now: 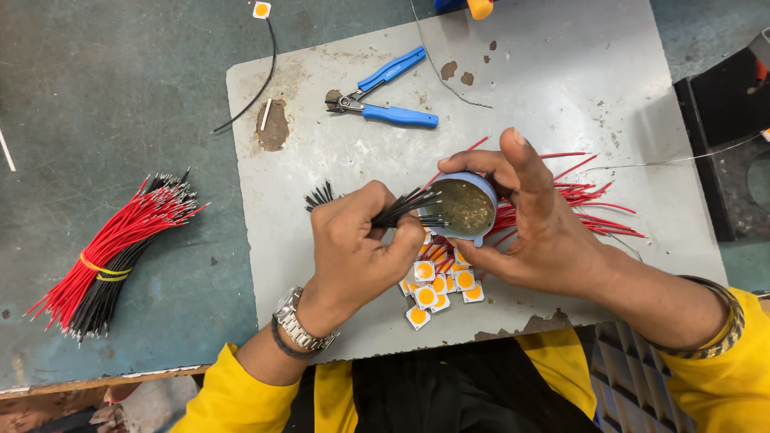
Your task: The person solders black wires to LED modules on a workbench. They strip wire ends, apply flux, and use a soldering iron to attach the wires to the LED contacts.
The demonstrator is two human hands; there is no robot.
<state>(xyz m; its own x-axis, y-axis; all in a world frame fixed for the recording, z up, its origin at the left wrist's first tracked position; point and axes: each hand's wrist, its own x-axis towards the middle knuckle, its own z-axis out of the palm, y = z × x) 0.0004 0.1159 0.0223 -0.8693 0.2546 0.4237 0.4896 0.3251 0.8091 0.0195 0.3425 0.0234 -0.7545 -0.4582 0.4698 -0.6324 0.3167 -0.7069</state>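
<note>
My left hand [353, 244] grips a bunch of short black wires [393, 210], their bare ends pointing into a small round blue tin [465, 207] of brownish paste. My right hand [533, 220] holds that tin tilted toward the wires, thumb and fingers around its rim. Under both hands lie several small square white chips with orange centres [437, 285] on a grey metal plate [561, 88]. Loose red wires [589, 200] fan out behind my right hand.
Blue-handled pliers [385, 100] lie at the back of the plate. A bundle of red and black wires [112, 252] tied with a yellow band rests on the green bench at left. A black wire [257, 88] with one chip lies behind. A dark box [730, 136] stands at right.
</note>
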